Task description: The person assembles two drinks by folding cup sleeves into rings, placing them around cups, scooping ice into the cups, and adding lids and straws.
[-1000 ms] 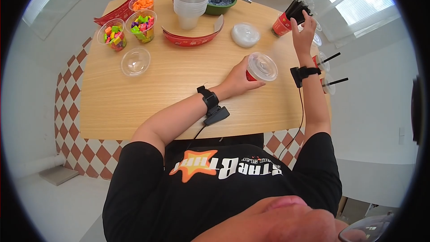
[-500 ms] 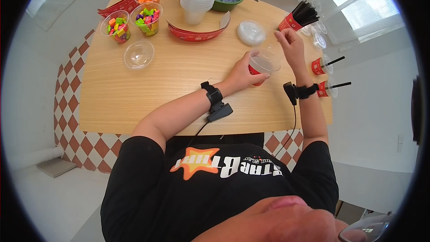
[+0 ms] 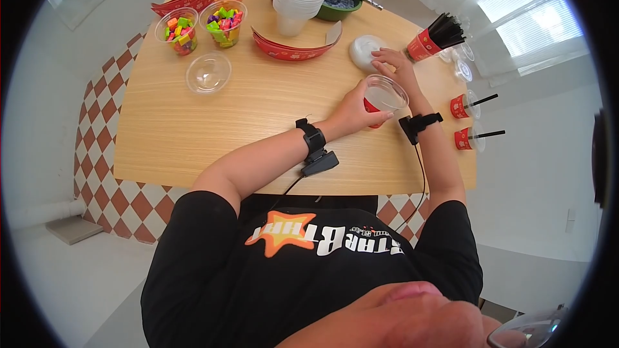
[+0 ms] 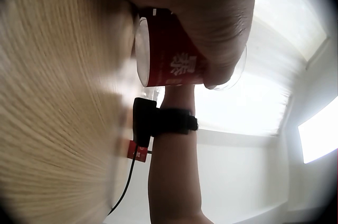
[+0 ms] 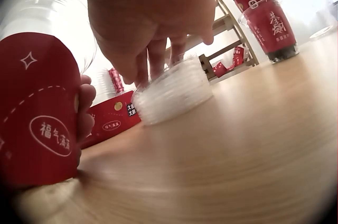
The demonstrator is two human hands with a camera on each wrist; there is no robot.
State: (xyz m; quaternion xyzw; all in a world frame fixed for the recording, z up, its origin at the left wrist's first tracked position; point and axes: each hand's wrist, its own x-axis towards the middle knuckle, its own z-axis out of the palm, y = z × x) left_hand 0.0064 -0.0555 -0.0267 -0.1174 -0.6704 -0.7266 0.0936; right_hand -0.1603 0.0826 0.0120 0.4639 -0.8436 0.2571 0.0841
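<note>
My left hand (image 3: 351, 113) (image 4: 211, 12) grips a clear cup with a red sleeve (image 3: 385, 96) (image 4: 169, 57) (image 5: 34, 113) that stands on the wooden table (image 3: 258, 135). Just beyond it, my right hand (image 3: 392, 61) (image 5: 153, 18) reaches down over a low stack of clear flat lids (image 3: 361, 48) (image 5: 171, 92). Its fingertips touch the top of the stack. I cannot tell whether a lid sits on the cup.
A red cup of black straws (image 3: 429, 42) (image 5: 266, 20) stands right of the lids. Two lidded cups with straws (image 3: 461, 104) sit at the right edge. Candy cups (image 3: 224, 24), stacked clear cups (image 3: 298, 0), a green bowl (image 3: 338, 6), red sleeves (image 3: 293, 48) and a dome lid (image 3: 208, 72) lie farther back and left.
My right hand left the straw cup, came over the held cup where a clear lid showed at its fingers, then moved down onto the lid stack. My left hand kept hold of the cup.
</note>
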